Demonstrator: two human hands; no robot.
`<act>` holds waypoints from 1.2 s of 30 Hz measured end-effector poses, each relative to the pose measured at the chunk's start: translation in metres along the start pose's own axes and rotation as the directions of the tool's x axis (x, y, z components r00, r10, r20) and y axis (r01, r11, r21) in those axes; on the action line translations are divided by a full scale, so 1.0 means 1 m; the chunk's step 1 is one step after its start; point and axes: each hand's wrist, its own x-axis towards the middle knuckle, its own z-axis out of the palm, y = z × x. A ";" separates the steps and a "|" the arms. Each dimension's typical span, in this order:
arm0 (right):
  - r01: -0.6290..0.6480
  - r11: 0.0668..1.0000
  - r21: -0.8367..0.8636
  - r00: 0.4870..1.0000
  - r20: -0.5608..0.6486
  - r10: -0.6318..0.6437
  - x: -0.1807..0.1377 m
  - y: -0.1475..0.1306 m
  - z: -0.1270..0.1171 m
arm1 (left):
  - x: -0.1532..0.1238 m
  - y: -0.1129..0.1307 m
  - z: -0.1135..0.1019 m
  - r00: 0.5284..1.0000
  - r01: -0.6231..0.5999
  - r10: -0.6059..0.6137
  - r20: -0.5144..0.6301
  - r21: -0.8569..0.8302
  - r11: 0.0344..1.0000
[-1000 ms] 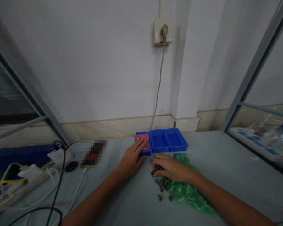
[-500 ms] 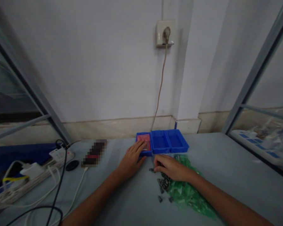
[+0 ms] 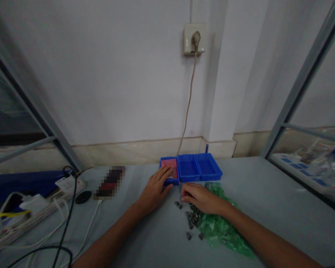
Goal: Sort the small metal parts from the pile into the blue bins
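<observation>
My left hand (image 3: 156,189) lies with its fingers stretched out over the near side of the leftmost blue tray (image 3: 171,182). Its fingertips rest on a pink packet (image 3: 167,163) inside that tray. My right hand (image 3: 197,197) is closed, fingers curled down just above the table; what they hold, if anything, is hidden. Under and in front of it lies a pile of small dark metal fittings (image 3: 194,216), partly covered by the hand. Some loose fittings (image 3: 178,204) sit left of the pile. A green plastic bag (image 3: 222,227) spreads beneath my right wrist and forearm.
Two more blue trays (image 3: 189,179) stand beside the first, near the wall. At left are a phone-like pixelated object (image 3: 110,182), a black round disc (image 3: 83,197), a power strip (image 3: 35,221) and tangled cables. Metal frame bars (image 3: 296,85) rise on both sides.
The loose fittings by my right fingertips now show more fully, apart from the hand. My right hand stays curled in nearly the same place; the left rests where it was. The view shifts slightly.
</observation>
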 end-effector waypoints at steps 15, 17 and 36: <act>-0.010 0.999 0.045 0.944 -0.330 0.024 0.004 -0.003 -0.001 | -0.004 0.024 -0.024 0.975 -0.173 0.175 -0.139 0.022 0.985; -0.016 0.997 0.070 0.917 -0.397 0.042 0.005 -0.004 -0.003 | -0.005 0.030 -0.025 0.971 -0.238 0.236 -0.041 -0.064 0.969; 0.064 0.996 0.063 0.847 -0.531 -0.021 0.005 -0.003 -0.012 | -0.004 0.044 -0.015 0.951 -0.052 0.122 0.284 -0.243 0.969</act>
